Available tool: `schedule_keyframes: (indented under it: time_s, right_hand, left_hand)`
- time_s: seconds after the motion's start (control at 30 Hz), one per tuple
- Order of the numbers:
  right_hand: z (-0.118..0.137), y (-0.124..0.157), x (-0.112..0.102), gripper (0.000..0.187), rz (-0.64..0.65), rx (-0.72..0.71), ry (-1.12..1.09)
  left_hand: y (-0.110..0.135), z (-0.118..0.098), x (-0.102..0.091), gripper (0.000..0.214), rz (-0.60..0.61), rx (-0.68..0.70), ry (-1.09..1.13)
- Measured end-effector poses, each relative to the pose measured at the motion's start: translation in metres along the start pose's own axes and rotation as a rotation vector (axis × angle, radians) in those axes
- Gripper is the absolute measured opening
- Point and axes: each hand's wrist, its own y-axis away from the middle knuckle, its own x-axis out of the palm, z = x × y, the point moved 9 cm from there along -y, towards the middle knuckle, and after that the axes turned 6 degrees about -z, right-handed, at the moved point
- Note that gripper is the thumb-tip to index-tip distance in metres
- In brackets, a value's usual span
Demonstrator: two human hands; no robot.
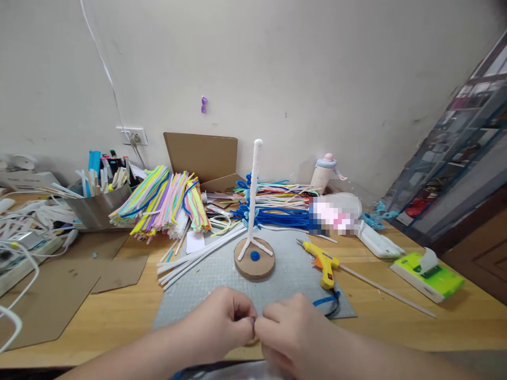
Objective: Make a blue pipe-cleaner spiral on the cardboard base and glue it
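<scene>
My left hand and my right hand meet low over the near edge of a grey cutting mat. Both are closed in a pinch, fingertips touching around something small and dark that I cannot make out. Beyond them a round cardboard disc carries a blue dot and an upright white pipe-cleaner stem. A yellow glue gun lies right of the disc. A blue pipe cleaner piece lies by my right hand.
Several white pipe cleaners lie left of the disc. Piles of coloured pipe cleaners and blue ones fill the back of the wooden table. A metal tub of pens, a cardboard box, a bottle and a green tape dispenser stand around.
</scene>
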Motion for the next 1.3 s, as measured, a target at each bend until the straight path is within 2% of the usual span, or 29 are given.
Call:
schedule_keyframes:
  time_s: [0.03,0.07,0.13,0.23,0.27,0.33,0.43,0.5,0.57,0.63,0.7,0.77,0.83,0.9,1.0,1.03,1.13,1.3]
  right_hand:
    - [0.003,0.001,-0.001,0.010,0.009,-0.046,0.061]
    - [0.000,0.000,-0.003,0.011,-0.002,-0.013,0.058]
    - [-0.020,-0.001,-0.006,0.011,-0.024,0.237,-0.129]
    - [-0.044,0.008,0.013,0.001,0.078,0.683,-0.629]
    - [-0.043,0.012,0.021,0.004,0.144,0.774,-0.775]
    - [-0.036,0.014,0.031,0.009,0.253,0.852,-0.950]
    - [-0.032,0.014,0.035,0.010,0.304,0.866,-1.002]
    - [-0.035,0.009,0.036,0.008,0.259,0.837,-0.981]
    - [-0.041,0.002,0.034,0.006,0.180,0.743,-0.905]
    - [-0.043,-0.006,0.025,0.004,0.074,0.555,-0.711]
    - [-0.034,-0.012,0.012,0.008,-0.003,0.290,-0.407]
    - [-0.016,-0.011,0.006,0.012,-0.024,0.033,-0.098]
    - [-0.007,-0.009,0.003,0.013,-0.016,-0.062,0.075]
    - [-0.014,-0.010,-0.001,0.010,-0.014,0.081,0.004]
    - [-0.035,-0.007,0.009,0.006,0.057,0.477,-0.418]
    - [-0.037,-0.006,0.014,0.005,0.083,0.568,-0.557]
    - [-0.036,-0.007,0.023,0.007,0.129,0.662,-0.808]
    - [-0.038,-0.008,0.036,0.007,0.255,0.773,-0.986]
  left_hand:
    - [0.001,0.002,0.002,0.013,0.030,-0.029,0.036]
    - [0.002,0.002,0.000,0.014,0.021,-0.025,0.034]
    - [0.004,-0.006,-0.012,0.014,-0.102,0.075,-0.064]
    - [0.018,-0.032,-0.023,0.016,-0.306,0.399,-0.372]
    - [0.024,-0.039,-0.021,0.017,-0.342,0.511,-0.479]
    - [0.034,-0.047,-0.016,0.019,-0.396,0.674,-0.643]
    - [0.038,-0.048,-0.013,0.016,-0.447,0.744,-0.731]
    - [0.038,-0.049,-0.013,0.015,-0.461,0.755,-0.723]
    - [0.034,-0.049,-0.014,0.015,-0.456,0.715,-0.648]
    - [0.025,-0.042,-0.019,0.014,-0.417,0.571,-0.481]
    - [0.010,-0.023,-0.020,0.012,-0.323,0.316,-0.236]
    - [0.001,0.001,-0.014,0.008,-0.197,0.055,0.018]
    - [-0.003,0.014,-0.008,0.004,-0.117,-0.076,0.185]
    - [-0.002,0.014,-0.012,0.004,-0.144,-0.053,0.202]
    - [0.005,0.001,-0.026,0.008,-0.270,0.072,0.020]
    - [0.009,-0.004,-0.029,0.009,-0.302,0.117,-0.051]
    - [0.018,-0.023,-0.030,0.011,-0.334,0.295,-0.246]
    - [0.030,-0.040,-0.024,0.015,-0.434,0.605,-0.650]
